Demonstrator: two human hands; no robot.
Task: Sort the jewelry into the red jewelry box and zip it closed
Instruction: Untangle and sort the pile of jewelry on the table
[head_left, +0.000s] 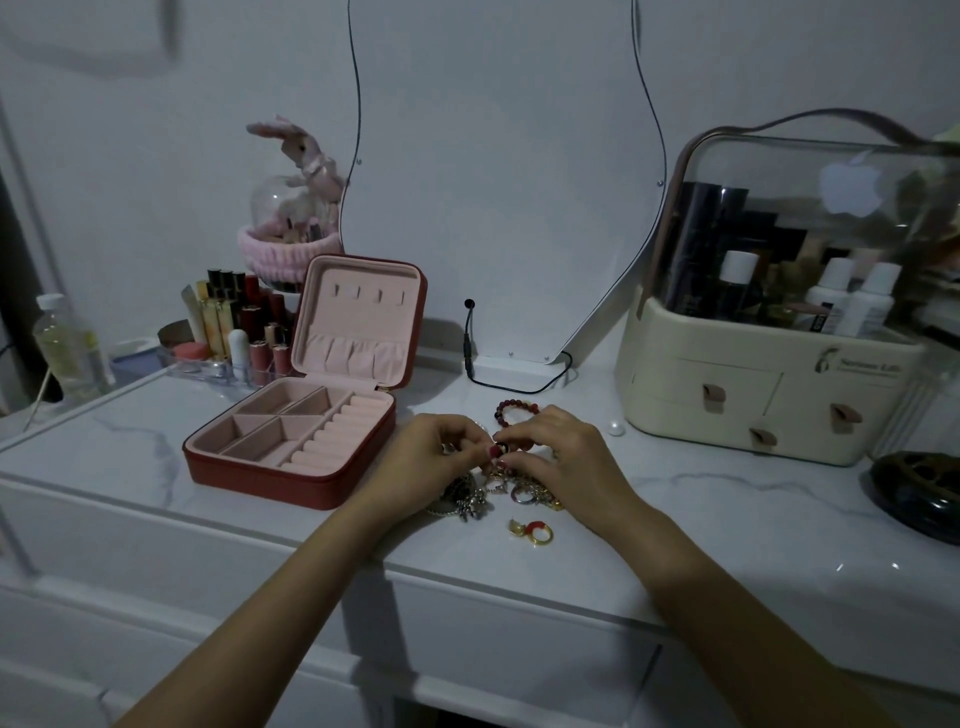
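Observation:
The red jewelry box (270, 480) lies open on the white marble tabletop, its pink lid upright and its compartments bare. To its right lies a pile of jewelry (511, 491): silver chains, rings and bracelets. A red bead bracelet (511, 408) lies behind my hands, and red and gold earrings (532, 531) lie in front of the pile. My left hand (431, 460) and my right hand (561, 457) meet above the pile, and the fingertips of both pinch one small dark ring (501, 448).
A cream cosmetics organizer (769, 395) with a clear lid stands at the right. Lipsticks and bottles (239, 327) stand behind the box at the left. A mirror with a black cable (498, 382) stands at the back. A dark dish (919, 493) sits at the far right, and a white pearl (616, 428) lies nearby.

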